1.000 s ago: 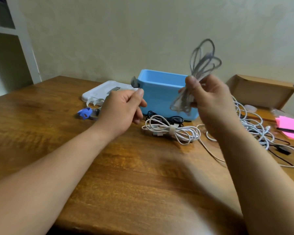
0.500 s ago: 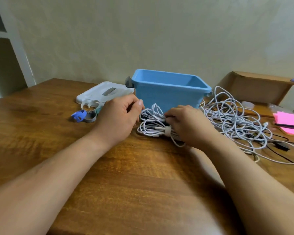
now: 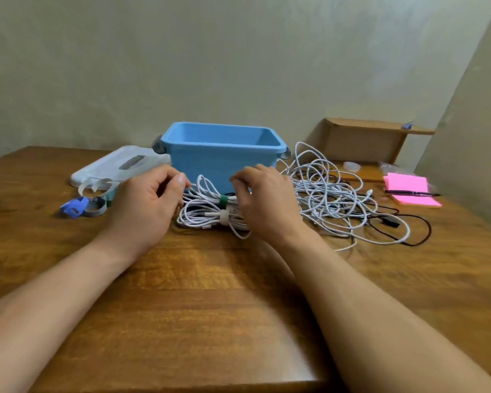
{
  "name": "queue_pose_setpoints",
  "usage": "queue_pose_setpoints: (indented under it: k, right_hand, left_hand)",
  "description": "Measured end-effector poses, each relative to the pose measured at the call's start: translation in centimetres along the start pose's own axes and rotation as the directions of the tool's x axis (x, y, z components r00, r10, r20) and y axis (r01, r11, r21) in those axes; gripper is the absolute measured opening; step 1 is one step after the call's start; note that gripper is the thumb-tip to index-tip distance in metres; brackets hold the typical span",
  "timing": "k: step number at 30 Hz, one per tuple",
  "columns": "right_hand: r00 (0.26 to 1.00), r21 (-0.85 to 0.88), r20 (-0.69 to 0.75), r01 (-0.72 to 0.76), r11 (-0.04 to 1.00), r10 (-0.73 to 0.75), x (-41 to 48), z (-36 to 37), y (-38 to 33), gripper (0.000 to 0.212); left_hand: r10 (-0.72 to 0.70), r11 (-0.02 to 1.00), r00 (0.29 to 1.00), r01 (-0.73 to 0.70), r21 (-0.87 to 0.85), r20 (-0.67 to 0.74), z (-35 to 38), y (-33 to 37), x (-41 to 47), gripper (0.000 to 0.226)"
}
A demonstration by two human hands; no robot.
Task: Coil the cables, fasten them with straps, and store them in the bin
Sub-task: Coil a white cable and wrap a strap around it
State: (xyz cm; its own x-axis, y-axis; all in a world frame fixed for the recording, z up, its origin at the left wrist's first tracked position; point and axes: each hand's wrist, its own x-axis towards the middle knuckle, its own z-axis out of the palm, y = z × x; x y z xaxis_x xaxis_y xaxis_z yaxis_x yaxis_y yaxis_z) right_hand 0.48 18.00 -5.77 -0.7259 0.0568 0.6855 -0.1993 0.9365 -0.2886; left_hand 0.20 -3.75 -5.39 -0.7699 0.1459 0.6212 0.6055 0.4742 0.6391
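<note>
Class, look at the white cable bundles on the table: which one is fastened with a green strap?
The bundle nearest the blue bin; the front bundle has a white strap, the loose heap none.

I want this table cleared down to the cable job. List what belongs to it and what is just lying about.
For the job:
blue bin
coil with green strap
coil with white strap
tangled white cables
black cable
loose straps

Lying about:
white lid
cardboard box
pink sticky notes
pen
</note>
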Motion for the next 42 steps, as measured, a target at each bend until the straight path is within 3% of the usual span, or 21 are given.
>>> queue_pose_setpoints:
  k: [4, 8, 13, 17, 22, 24, 26, 29, 32, 34, 36, 39, 40, 42]
  right_hand:
    - [0.998, 0.001, 0.025, -0.049, 0.999, 0.049, 0.1, -1.2, 0.6, 0.019]
    - [0.997, 0.019, -0.01, -0.075, 0.997, 0.076, 0.8, -3.0, 1.4, 0.021]
    - [0.986, 0.021, -0.05, -0.158, 0.987, 0.159, 0.3, -5.2, 4.6, 0.024]
    - [0.926, 0.132, -0.152, -0.327, 0.936, 0.345, 1.8, -9.1, 8.9, 0.023]
    - [0.848, 0.214, -0.143, -0.476, 0.853, 0.51, 1.3, -12.8, 14.3, 0.025]
    - [0.859, 0.153, -0.105, -0.484, 0.861, 0.501, 0.4, -13.0, 14.7, 0.024]
    - [0.912, 0.093, -0.115, -0.386, 0.918, 0.395, -0.1, -12.7, 13.7, 0.019]
    - [0.982, 0.072, 0.047, -0.183, 0.98, 0.18, -0.6, -11.1, 10.5, 0.01]
    - [0.939, -0.022, 0.337, -0.068, 0.997, 0.072, -1.1, -9.3, 8.1, 0.017]
    - [0.866, -0.091, 0.495, -0.033, 0.995, 0.074, -1.4, -9.1, 7.3, 0.035]
    - [0.744, -0.138, 0.662, -0.005, 0.99, 0.096, -1.5, -9.4, 6.8, 0.051]
    - [0.578, -0.107, 0.813, 0.019, 0.994, 0.076, -1.8, -9.8, 6.5, 0.033]
    - [0.579, -0.083, 0.814, 0.026, 0.996, 0.053, -1.8, -9.9, 6.5, 0.022]
    - [0.664, -0.014, 0.747, 0.006, 1.0, 0.006, -1.6, -10.2, 6.8, 0.013]
  left_hand:
    - [0.044, 0.999, 0.999, -0.044, -0.008, -0.014, 0.4, 2.2, 0.7, 0.025]
    - [0.084, 0.992, 0.996, -0.079, -0.098, 0.044, 2.6, 5.5, 1.6, 0.042]
    - [0.09, 0.985, 0.993, -0.078, -0.155, 0.077, 8.4, 8.8, 2.1, 0.027]
    - [0.117, 0.979, 0.993, -0.11, -0.173, 0.03, 11.5, 8.9, 1.3, 0.023]
    - [0.154, 0.985, 0.988, -0.155, -0.077, -0.024, 10.7, 7.1, 2.1, 0.019]
    - [0.156, 0.988, 0.988, -0.156, -0.004, 0.012, 10.4, 6.9, 2.1, 0.017]
    - [0.148, 0.986, 0.986, -0.153, 0.062, 0.071, 10.8, 6.7, 2.1, 0.016]
    - [0.105, 0.993, 0.993, -0.107, 0.048, 0.052, 11.2, 6.6, 2.1, 0.018]
    - [0.073, 0.997, 0.997, -0.073, 0.029, 0.021, 11.1, 6.6, 2.2, 0.018]
    - [0.065, 0.997, 0.998, -0.066, 0.027, 0.027, 11.1, 6.6, 2.1, 0.017]
    - [0.067, 0.997, 0.997, -0.068, 0.027, 0.033, 11.1, 6.6, 2.0, 0.017]
    - [0.07, 0.997, 0.997, -0.071, 0.005, 0.043, 11.0, 6.7, 1.9, 0.017]
    - [0.072, 0.997, 0.996, -0.072, -0.008, 0.049, 11.0, 6.6, 1.9, 0.017]
    - [0.079, 0.997, 0.994, -0.077, -0.024, 0.073, 11.0, 6.6, 1.8, 0.016]
